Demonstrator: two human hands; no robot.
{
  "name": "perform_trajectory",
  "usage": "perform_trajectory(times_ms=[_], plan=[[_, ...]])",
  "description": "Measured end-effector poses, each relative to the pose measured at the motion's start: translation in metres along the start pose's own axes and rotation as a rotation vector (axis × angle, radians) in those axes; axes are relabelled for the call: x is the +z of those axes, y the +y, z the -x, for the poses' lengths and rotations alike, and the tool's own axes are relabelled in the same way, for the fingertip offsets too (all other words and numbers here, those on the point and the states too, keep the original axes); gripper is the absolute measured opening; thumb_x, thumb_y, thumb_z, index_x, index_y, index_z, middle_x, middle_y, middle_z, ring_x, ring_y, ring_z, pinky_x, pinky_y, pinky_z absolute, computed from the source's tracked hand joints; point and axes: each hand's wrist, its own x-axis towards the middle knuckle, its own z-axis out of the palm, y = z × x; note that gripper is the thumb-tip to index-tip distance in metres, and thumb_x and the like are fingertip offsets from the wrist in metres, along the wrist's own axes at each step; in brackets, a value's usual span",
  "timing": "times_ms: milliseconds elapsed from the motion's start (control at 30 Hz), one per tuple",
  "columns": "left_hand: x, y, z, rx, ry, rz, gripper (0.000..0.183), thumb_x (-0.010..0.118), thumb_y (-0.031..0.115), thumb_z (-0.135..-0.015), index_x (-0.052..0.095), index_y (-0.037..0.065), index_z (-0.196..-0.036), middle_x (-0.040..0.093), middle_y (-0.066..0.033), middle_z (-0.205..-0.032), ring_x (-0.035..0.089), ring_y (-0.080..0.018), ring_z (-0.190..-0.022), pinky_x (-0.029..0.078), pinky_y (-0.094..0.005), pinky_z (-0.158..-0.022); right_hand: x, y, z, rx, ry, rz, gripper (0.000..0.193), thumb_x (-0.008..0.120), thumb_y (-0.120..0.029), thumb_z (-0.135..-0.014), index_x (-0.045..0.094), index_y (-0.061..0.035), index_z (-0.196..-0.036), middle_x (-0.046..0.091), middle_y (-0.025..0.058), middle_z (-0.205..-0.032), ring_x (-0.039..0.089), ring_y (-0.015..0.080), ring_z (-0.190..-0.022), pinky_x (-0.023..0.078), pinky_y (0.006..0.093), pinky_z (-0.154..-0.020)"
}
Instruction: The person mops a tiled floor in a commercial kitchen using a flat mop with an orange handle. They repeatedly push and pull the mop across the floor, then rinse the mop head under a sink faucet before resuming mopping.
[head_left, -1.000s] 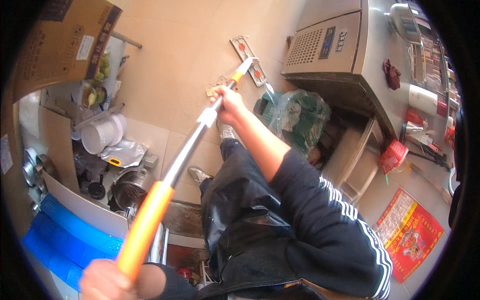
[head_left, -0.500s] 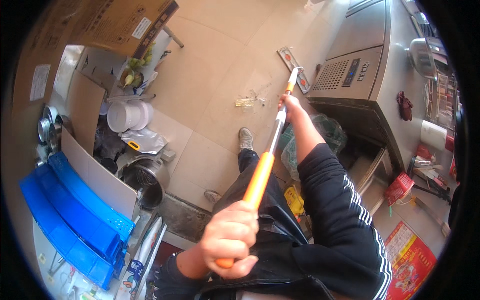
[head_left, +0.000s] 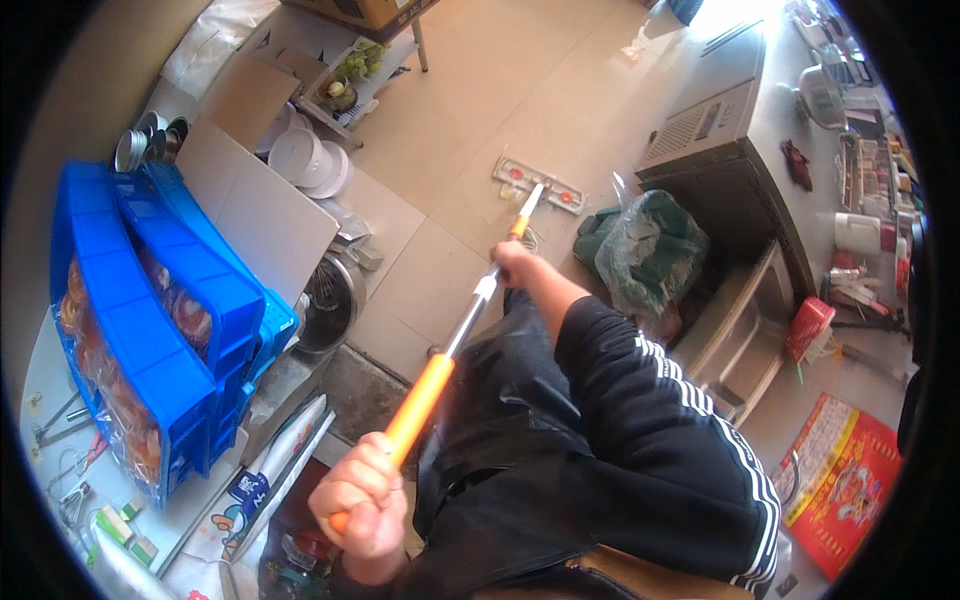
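A long flat mop (head_left: 418,405) with an orange and silver pole slants away from me across the view. My left hand (head_left: 360,497) is wrapped round the orange grip near the pole's end. Farther along, my right hand (head_left: 522,265) closes round the pole just short of its lower orange collar. The flat rectangular mop head (head_left: 540,184), pale with orange-red spots, lies on the tiled floor (head_left: 480,110). Some debris shows at its left edge; whatever is under the head is hidden.
To the left stand blue crates (head_left: 140,350) of bagged food, white tubs (head_left: 305,160) and a metal pot (head_left: 332,300). A plastic-lined green bag (head_left: 645,240) sits at right, beside a steel cabinet (head_left: 700,125). A red packet (head_left: 845,490) lies on the right-hand counter.
The mop head has moved left and turned, onto where the floor debris lay. Both hands have shifted left with the pole, and the view has turned.
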Motion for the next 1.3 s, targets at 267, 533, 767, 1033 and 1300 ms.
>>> perform_trajectory(times_ms=[267, 533, 767, 1033, 1300], plan=[[-0.036, 0.064, 0.03, -0.021, -0.118, -0.117, 0.041, 0.069, 0.028, -0.09, 0.039, 0.017, -0.063, 0.048, 0.0007, -0.059, 0.045, -0.0136, -0.057, 0.032, -0.0375, -0.07, 0.054, 0.057, 0.104, 0.233, -0.214, -0.914, 0.015, 0.053, -0.014, -0.099, 0.046, -0.0037, -0.106, 0.052, 0.0099, -0.083, 0.058, 0.0247, -0.068, 0.055, 0.04, -0.06], [-0.005, 0.016, 0.029, 0.022, 0.233, -0.098, 0.033, 0.054, 0.032, -0.099, 0.04, 0.019, -0.073, 0.042, 0.0022, -0.068, 0.046, -0.0164, -0.071, 0.038, -0.0398, -0.085, 0.026, 0.009, 0.089, 0.136, -0.203, -0.634, 0.004, 0.048, -0.001, -0.097, 0.049, -0.0002, -0.101, 0.054, 0.0104, -0.077, 0.059, 0.0216, -0.063, 0.054, 0.0407, -0.055], [0.078, -0.093, -0.015, -0.143, 0.267, 0.016, 0.024, 0.052, 0.032, -0.1, 0.051, 0.018, -0.08, 0.051, -0.0005, -0.086, 0.052, -0.0218, -0.09, 0.038, -0.0449, -0.097, -0.092, -0.087, -0.01, 0.001, 0.036, -0.581, 0.011, 0.052, 0.002, -0.091, 0.054, -0.0011, -0.102, 0.056, 0.0099, -0.076, 0.06, 0.0228, -0.06, 0.048, 0.0392, -0.049], [0.132, -0.167, -0.064, -0.013, -0.161, 0.024, 0.018, 0.057, 0.01, -0.086, 0.044, 0.012, -0.074, 0.054, -0.0076, -0.083, 0.056, -0.0263, -0.088, 0.04, -0.0501, -0.104, -0.166, -0.103, 0.004, -0.092, 0.1, -0.694, 0.016, 0.063, -0.008, -0.094, 0.055, -0.0009, -0.105, 0.058, 0.0072, -0.074, 0.062, 0.0206, -0.058, 0.054, 0.0376, -0.051], [0.077, -0.084, -0.042, -0.005, -0.387, -0.025, 0.019, 0.056, 0.009, -0.068, 0.039, 0.011, -0.061, 0.049, -0.0063, -0.063, 0.05, -0.0213, -0.067, 0.042, -0.0418, -0.081, -0.101, -0.028, 0.046, -0.074, -0.058, -0.66, 0.014, 0.057, -0.013, -0.097, 0.053, -0.0049, -0.108, 0.058, 0.0052, -0.078, 0.064, 0.0198, -0.065, 0.058, 0.0403, -0.054]])
